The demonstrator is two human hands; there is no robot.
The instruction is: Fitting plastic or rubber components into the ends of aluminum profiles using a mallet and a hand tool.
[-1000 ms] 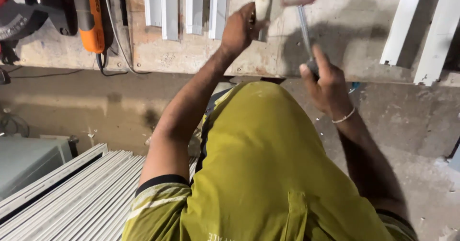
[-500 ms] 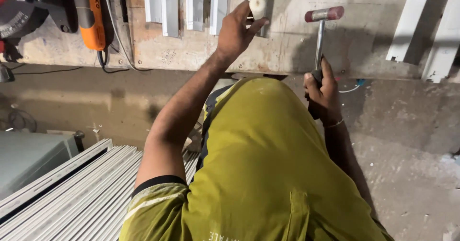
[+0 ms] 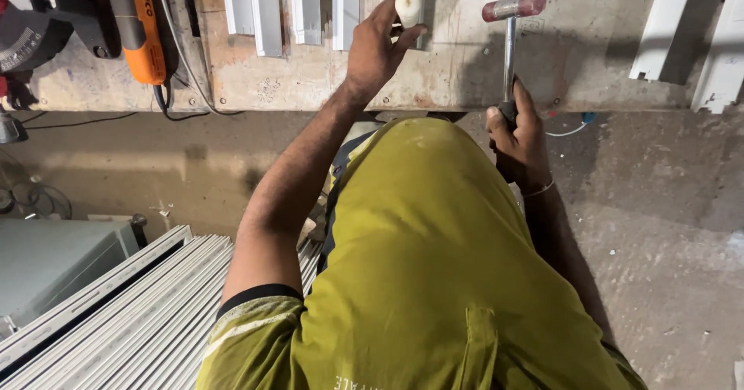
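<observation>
Small white knob (image 3: 408,6) held up, red-headed mallet (image 3: 512,30) upright

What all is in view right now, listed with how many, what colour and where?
small white knob-shaped piece: one, white, pinched in the left hand over the bench
hammer with red-tipped metal head: one, red and silver, upright in the right hand
white profile strips on the bench: several, white, top centre
white strips at top right: two, white, leaning
orange power tool: one, orange and black, top left
worn wooden workbench: one, pale brown, top
stacked white profiles: many, white, bottom left
grey box: one, left edge
left hand: one
right hand: one
</observation>
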